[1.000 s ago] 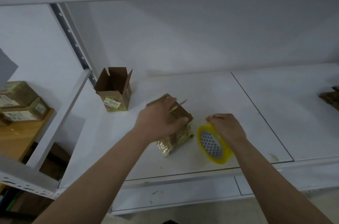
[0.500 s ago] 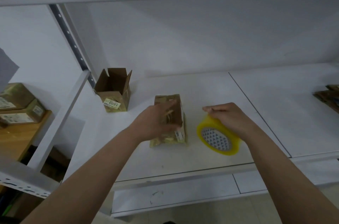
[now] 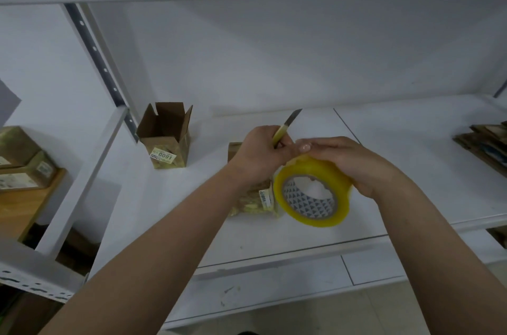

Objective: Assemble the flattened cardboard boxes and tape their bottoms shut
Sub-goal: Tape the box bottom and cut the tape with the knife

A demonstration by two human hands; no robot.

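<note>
The left hand has its fingers curled round the yellow handle of a utility knife, whose thin grey blade points up and away over the shelf. Just beside it, touching at the fingertips, the right hand wraps over the top of a tape roll, fingers curved along its rim; the thumb is hidden. The roll is a thick ring of glossy, translucent yellow tape on a core printed with small grey triangles, held tilted above the shelf. Beneath the left wrist lies a small cardboard box, its side glinting with shiny clear tape and bearing a small white label. Well to the left stands an open cardboard box, upright, its matte brown flaps raised, with a label reading 0091 upside down. Both rest on a smooth white shelf. At the right edge is a stack of flattened cardboard.
</note>
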